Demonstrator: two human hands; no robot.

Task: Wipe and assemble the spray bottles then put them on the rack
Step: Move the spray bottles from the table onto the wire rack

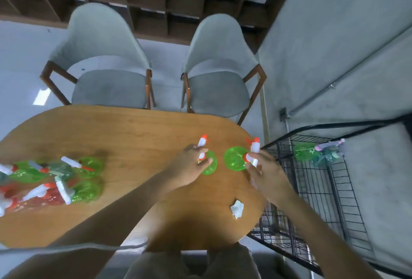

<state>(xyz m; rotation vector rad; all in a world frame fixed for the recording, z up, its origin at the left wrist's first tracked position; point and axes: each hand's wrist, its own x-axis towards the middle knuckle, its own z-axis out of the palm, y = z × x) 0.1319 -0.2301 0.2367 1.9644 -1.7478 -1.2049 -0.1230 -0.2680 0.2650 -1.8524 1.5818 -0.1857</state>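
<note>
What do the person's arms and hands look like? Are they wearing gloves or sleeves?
No gloves: the left hand and right hand are bare, and both forearms are bare too. No rings, watch or bracelets show, though the picture is blurry.

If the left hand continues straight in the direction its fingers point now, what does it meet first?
The left hand already grips one green spray bottle; straight beyond, it would probably meet the second green bottle, held by the right hand. Depth is unclear.

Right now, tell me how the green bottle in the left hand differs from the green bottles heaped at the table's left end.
The held green bottle stands upright; the heaped green bottles lie on their sides. The left hand grips the held one; nothing touches the heap. The held one stands alone; the heap includes red bottles. All rest on the table.
</note>
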